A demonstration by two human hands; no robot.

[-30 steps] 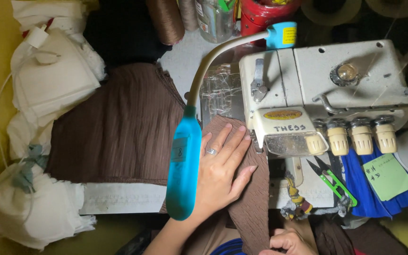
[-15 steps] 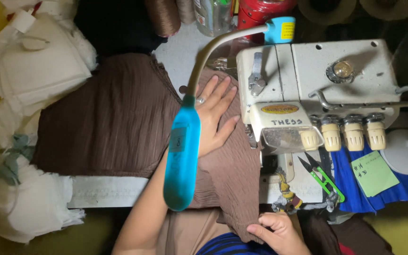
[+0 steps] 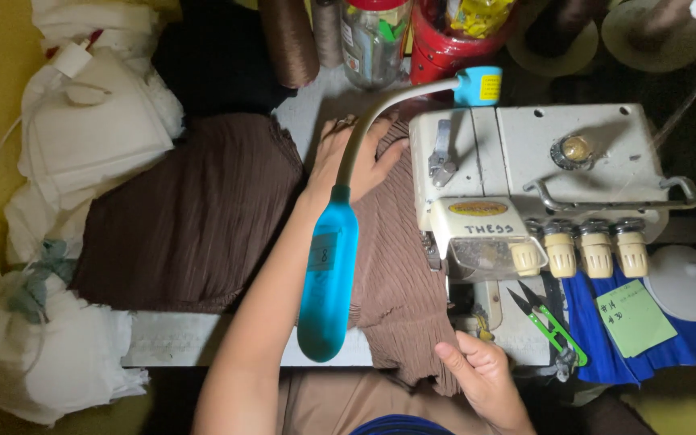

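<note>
A brown ribbed fabric (image 3: 195, 217) lies spread over the table, with a strip running past the white overlock sewing machine (image 3: 541, 177). My left hand (image 3: 348, 157) rests flat on the fabric at the far side, left of the machine, partly behind the grey neck of a blue lamp (image 3: 328, 278). Near the table's front edge, my right hand (image 3: 477, 374) pinches the fabric's near end just below the machine's needle area.
White cloth bundles (image 3: 82, 129) pile up at the left. Thread cones (image 3: 287, 40), a clear jar (image 3: 376, 36) and a red container (image 3: 453, 32) stand at the back. Green thread snips (image 3: 549, 322) and a green note (image 3: 634, 318) on blue cloth lie right of the machine.
My left hand has slid away from me along the fabric, from beside the needle area to the far side of the machine, pushing the fabric back. My right hand stays at the near end.
</note>
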